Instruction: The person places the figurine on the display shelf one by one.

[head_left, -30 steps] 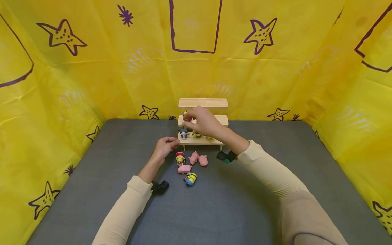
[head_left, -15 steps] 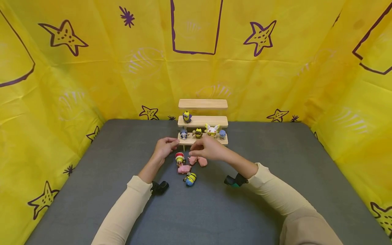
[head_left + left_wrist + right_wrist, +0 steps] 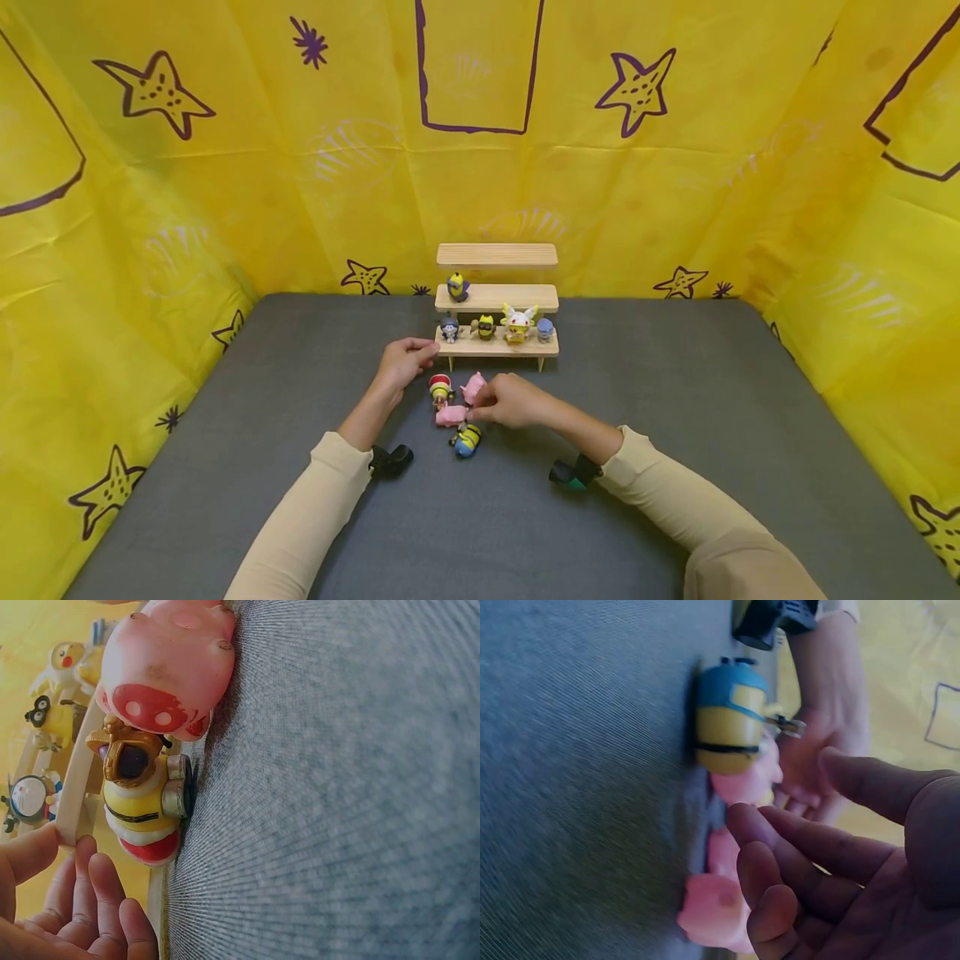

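My left hand [image 3: 405,362] pinches the left end of the lowest board of a three-tier wooden stand [image 3: 497,353], thumb on one side and fingertips on the other. My right hand [image 3: 517,402] hovers over the toys in front, its thumb apart from loosely bent fingers [image 3: 772,911] with nothing between them. Near its fingertips lie pink toy pigs [image 3: 451,415], one hidden by the hand in the head view, and a blue-and-yellow Minion figure [image 3: 467,440] on its side. A red-and-yellow figure [image 3: 441,388] lies below my left hand.
On the lowest board stand a blue-and-white figure [image 3: 449,328], a yellow figure with dark goggles [image 3: 486,327], a larger white-and-yellow one [image 3: 517,323] and a small blue-grey one [image 3: 545,330]. A yellow-and-purple figure [image 3: 457,287] stands on the middle board. Yellow cloth [image 3: 480,183] surrounds the table.
My right hand has let go of the yellow-and-purple figure on the middle board and moved down towards the pigs and the Minion figure. My left hand stays at the stand.
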`<state>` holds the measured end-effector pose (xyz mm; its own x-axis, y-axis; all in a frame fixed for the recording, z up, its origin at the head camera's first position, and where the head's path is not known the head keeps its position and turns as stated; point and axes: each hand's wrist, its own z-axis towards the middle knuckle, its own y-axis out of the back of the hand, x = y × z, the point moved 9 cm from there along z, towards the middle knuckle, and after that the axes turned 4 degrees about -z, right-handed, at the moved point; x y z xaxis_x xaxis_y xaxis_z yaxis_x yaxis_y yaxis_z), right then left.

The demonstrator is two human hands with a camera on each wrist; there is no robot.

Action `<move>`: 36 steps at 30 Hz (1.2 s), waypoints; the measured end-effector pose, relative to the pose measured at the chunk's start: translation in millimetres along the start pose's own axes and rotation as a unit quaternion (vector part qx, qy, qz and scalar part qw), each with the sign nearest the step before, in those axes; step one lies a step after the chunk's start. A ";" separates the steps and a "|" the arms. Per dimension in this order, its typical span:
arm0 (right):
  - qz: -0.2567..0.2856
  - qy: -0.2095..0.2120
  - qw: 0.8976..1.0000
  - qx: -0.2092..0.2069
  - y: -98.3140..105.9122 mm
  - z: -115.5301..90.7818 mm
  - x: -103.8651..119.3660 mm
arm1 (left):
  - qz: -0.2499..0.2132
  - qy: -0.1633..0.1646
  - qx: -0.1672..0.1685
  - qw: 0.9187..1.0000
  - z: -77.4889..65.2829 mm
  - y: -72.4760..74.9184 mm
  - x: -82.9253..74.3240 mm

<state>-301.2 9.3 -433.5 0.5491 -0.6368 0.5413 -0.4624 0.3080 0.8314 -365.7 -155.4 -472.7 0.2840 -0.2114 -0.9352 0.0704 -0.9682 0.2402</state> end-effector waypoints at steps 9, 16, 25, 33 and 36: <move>-0.029 -0.015 0.999 0.002 -12.0 -2.9 4.4 | -0.002 -0.009 0.000 1.000 -0.4 -0.9 -1.7; -0.058 -0.029 0.998 0.005 -20.9 -2.7 4.8 | 0.001 0.006 -0.001 1.000 -1.4 -0.7 0.1; -0.017 -0.027 0.999 0.010 -26.7 -2.9 10.6 | -0.001 0.000 0.000 1.000 -1.5 -1.3 -0.2; 0.020 -0.021 0.999 0.029 -31.2 -3.3 13.3 | -0.004 0.001 0.004 1.000 -1.4 -1.4 0.4; 0.025 -0.017 0.999 0.032 -32.3 -2.9 13.2 | -0.003 0.001 0.003 1.000 -0.7 -1.0 0.7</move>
<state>-277.0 -6.9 -452.9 0.5007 -0.6463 0.5759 -0.5327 0.2944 0.7935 -364.9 -154.5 -473.4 0.2847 -0.2054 -0.9363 0.0663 -0.9702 0.2330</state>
